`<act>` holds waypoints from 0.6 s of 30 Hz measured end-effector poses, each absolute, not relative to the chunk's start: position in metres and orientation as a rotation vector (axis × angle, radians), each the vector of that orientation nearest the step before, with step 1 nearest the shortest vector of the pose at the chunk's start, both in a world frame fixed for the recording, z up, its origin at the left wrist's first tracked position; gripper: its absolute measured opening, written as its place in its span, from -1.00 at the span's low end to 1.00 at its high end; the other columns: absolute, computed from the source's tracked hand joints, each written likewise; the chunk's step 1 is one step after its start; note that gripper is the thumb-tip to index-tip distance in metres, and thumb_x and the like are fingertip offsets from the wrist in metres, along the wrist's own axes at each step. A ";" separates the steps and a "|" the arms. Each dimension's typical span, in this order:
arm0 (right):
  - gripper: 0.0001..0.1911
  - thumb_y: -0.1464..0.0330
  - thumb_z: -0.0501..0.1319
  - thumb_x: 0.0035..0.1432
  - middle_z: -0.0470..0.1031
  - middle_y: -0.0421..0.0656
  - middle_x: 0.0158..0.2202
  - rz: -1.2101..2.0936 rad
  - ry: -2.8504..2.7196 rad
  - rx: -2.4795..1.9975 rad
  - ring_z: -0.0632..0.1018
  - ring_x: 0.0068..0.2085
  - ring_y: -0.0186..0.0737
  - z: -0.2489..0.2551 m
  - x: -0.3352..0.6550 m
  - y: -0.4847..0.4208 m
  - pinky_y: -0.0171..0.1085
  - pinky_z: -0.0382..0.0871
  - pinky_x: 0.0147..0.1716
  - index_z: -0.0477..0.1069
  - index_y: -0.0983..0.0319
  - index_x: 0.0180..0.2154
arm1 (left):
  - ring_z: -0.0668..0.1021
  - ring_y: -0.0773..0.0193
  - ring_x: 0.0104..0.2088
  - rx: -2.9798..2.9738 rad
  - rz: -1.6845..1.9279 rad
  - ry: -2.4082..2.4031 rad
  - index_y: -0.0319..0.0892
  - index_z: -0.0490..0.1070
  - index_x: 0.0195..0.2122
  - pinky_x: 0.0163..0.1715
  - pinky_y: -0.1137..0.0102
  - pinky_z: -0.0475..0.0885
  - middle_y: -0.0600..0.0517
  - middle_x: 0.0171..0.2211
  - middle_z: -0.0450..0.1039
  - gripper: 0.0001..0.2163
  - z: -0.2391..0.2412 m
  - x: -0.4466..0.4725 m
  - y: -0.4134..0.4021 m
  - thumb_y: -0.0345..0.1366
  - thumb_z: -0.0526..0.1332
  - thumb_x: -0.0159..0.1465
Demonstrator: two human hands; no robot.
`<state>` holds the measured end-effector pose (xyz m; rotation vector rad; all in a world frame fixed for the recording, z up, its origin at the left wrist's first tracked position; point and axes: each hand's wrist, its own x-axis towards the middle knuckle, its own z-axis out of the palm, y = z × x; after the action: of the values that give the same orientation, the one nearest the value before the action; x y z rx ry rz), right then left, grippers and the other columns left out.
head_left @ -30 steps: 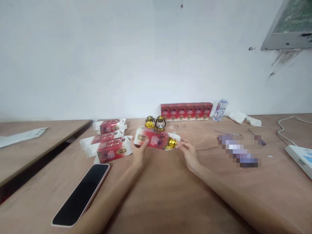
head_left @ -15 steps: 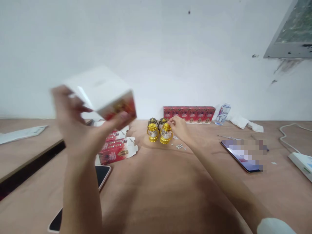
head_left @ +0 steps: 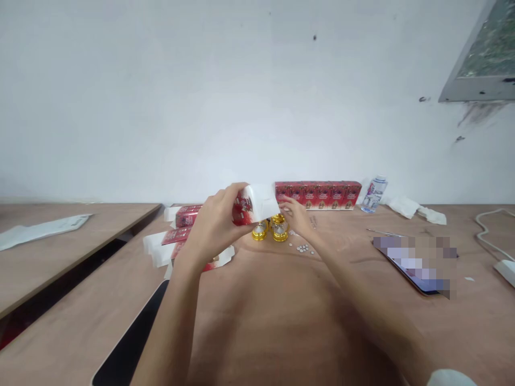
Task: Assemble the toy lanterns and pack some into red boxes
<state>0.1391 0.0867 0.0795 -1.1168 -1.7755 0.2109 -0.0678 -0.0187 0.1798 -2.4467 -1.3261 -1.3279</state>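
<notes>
My left hand (head_left: 217, 220) is closed around a small red and white carton (head_left: 245, 208), tilted with its white end to the right. Just beyond that end, my right hand (head_left: 296, 215) has its fingers bent in at the top of a gold miniature lantern (head_left: 280, 234), which the carton partly covers. Beside it stands a second gold lantern (head_left: 259, 234), its upper part hidden behind the carton. The exact contact of my right fingertips is hard to see.
Flattened red cartons (head_left: 177, 236) lie at left by a dark phone (head_left: 132, 332). A row of red boxes (head_left: 317, 195) stands against the wall, near a plastic bottle (head_left: 374, 194). Button cells (head_left: 303, 249) lie right of the lanterns. A tablet-like device (head_left: 414, 265) rests further right.
My left hand has brought the carton down and to the right, from high at left to just above the lanterns. My right hand has stayed almost in place by the gold lantern.
</notes>
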 end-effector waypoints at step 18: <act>-0.52 0.14 0.38 -0.19 0.42 -0.22 -0.37 0.913 -1.550 -1.015 0.46 -0.36 -0.27 0.128 0.131 0.013 -0.27 0.32 -0.38 0.20 0.19 -0.30 | 0.40 0.00 -0.09 -2.113 -0.763 -1.224 -0.08 0.28 0.01 -0.19 0.20 0.22 -0.06 -0.05 0.46 -0.59 0.154 -0.041 0.001 -0.30 0.23 0.10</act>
<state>0.1308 0.0132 0.1278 -1.0154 -1.5503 0.9127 -0.0408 0.0012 0.1539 -2.1133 -1.2244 -0.7627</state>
